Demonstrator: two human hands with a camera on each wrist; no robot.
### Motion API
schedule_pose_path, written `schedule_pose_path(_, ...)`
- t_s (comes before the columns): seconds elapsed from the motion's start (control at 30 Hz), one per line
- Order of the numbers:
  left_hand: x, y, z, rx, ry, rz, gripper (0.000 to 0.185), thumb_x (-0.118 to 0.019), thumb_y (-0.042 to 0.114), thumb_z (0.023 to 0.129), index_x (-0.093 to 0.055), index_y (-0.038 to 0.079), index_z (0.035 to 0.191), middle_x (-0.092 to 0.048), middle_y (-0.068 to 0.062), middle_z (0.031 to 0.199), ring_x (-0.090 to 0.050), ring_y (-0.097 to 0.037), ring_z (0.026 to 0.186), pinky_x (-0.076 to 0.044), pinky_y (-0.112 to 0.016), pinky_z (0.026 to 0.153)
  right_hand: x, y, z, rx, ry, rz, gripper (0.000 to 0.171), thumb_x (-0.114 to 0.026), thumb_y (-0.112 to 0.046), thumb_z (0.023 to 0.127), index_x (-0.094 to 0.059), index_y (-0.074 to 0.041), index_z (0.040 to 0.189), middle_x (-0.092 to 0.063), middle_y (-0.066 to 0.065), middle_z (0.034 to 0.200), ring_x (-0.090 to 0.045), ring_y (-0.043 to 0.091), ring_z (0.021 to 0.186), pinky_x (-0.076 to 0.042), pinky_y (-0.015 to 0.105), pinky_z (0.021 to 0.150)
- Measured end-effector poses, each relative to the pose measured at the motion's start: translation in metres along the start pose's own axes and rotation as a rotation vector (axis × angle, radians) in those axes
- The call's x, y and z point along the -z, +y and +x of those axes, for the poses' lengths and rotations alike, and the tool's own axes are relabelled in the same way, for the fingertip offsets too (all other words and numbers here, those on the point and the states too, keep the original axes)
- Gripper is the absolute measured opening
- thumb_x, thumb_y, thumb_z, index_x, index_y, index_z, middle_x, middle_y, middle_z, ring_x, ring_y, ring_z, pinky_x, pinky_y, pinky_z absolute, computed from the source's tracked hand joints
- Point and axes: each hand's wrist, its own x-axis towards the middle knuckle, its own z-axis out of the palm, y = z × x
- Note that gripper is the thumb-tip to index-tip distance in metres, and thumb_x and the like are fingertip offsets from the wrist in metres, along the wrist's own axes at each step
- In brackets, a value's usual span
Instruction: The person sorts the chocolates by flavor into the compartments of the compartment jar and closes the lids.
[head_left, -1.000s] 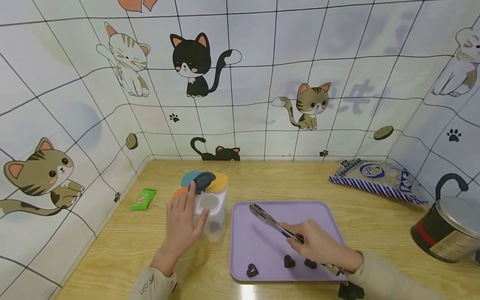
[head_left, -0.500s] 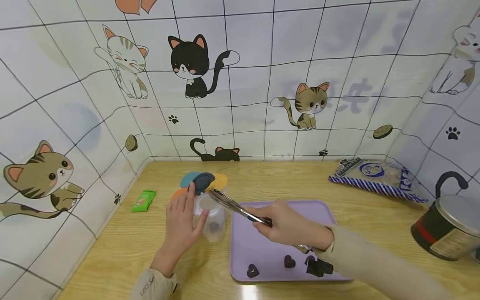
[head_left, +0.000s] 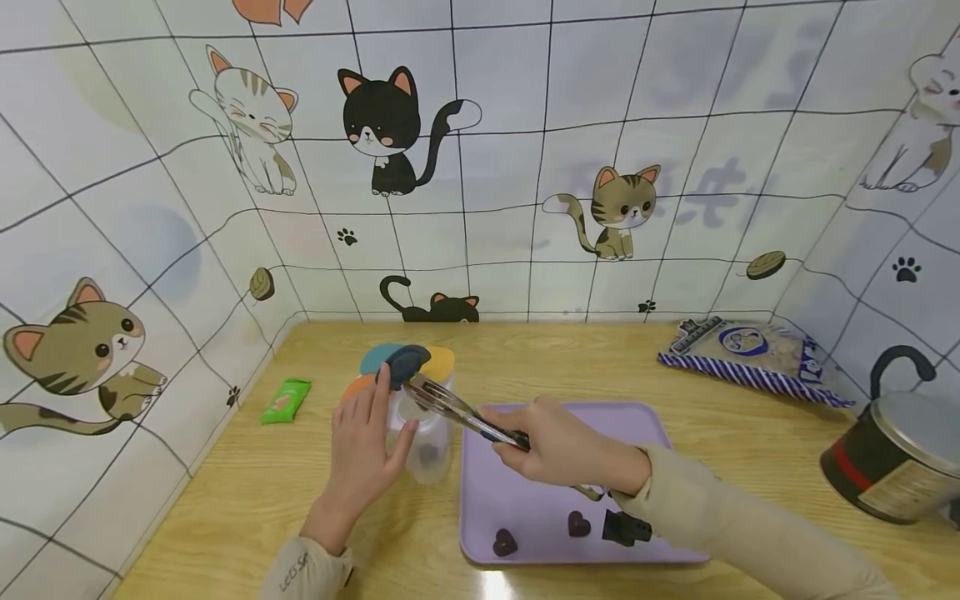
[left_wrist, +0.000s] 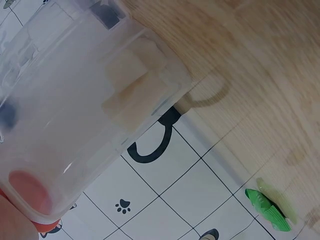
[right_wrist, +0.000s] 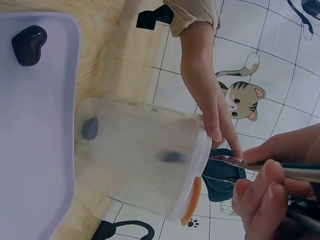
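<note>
A translucent storage box (head_left: 429, 462) with several coloured lids stands left of a purple tray (head_left: 476, 508). Its dark blue lid (head_left: 408, 364) is flipped up. My left hand (head_left: 367, 442) rests on the box with fingers extended, one fingertip against that lid. Metal tongs (head_left: 461, 410) are gripped in my right hand (head_left: 551, 442), their tips at the uncovered mouth. In the right wrist view, a blurred dark piece (right_wrist: 172, 157) shows inside below the mouth, and another dark piece (right_wrist: 90, 128) at the bottom. Heart-shaped chocolates (head_left: 505, 542) lie along the tray's near edge.
A small green packet (head_left: 286, 400) lies left of the box. At the back right is a clipped bag with striped edges (head_left: 750, 358). A dark can with a grey lid (head_left: 892, 467) stands at far right. Pale blocks (left_wrist: 135, 85) sit in another compartment of the box.
My right hand has carried the tongs left from over the tray to the box's mouth. The left hand stays in place. One chocolate is now hidden behind the right wrist's black device.
</note>
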Motion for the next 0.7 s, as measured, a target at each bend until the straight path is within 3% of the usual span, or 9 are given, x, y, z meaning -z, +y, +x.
schedule_pose_path(0.2,0.000,0.000,0.002,-0.020,0.027,0.010,0.069,-0.026,0.053,0.092,-0.027,0.004,0.141,-0.055,-0.017,0.107,-0.048,-0.033,0.096,-0.032,-0.045,0.081,0.000,0.002,0.001,0.014,0.025,-0.024,0.046,-0.056,-0.013,0.084,-0.049,-0.002,0.128,-0.036,-0.012,0.045,-0.020,-0.010,0.034,-0.022,0.007,0.035)
schedule_pose_path(0.4,0.000,0.001,0.003,-0.013,0.017,0.007,0.070,-0.026,0.053,0.092,-0.025,0.004,0.142,-0.054,-0.017,0.107,-0.048,-0.033,0.096,-0.031,-0.045,0.082,-0.004,0.009,-0.008,-0.001,0.052,0.014,0.050,-0.059,-0.018,0.084,-0.045,-0.006,0.131,-0.028,-0.012,0.041,-0.016,-0.009,0.034,-0.022,0.009,0.035)
schedule_pose_path(0.7,-0.001,0.001,0.002,-0.025,0.024,0.012,0.069,-0.026,0.052,0.092,-0.026,0.003,0.141,-0.055,-0.015,0.102,-0.048,-0.032,0.094,-0.031,-0.044,0.081,-0.013,0.025,-0.050,0.056,0.162,0.001,0.051,-0.061,-0.019,0.084,-0.047,0.000,0.129,-0.035,-0.013,0.046,-0.019,-0.016,0.043,-0.023,0.005,0.037)
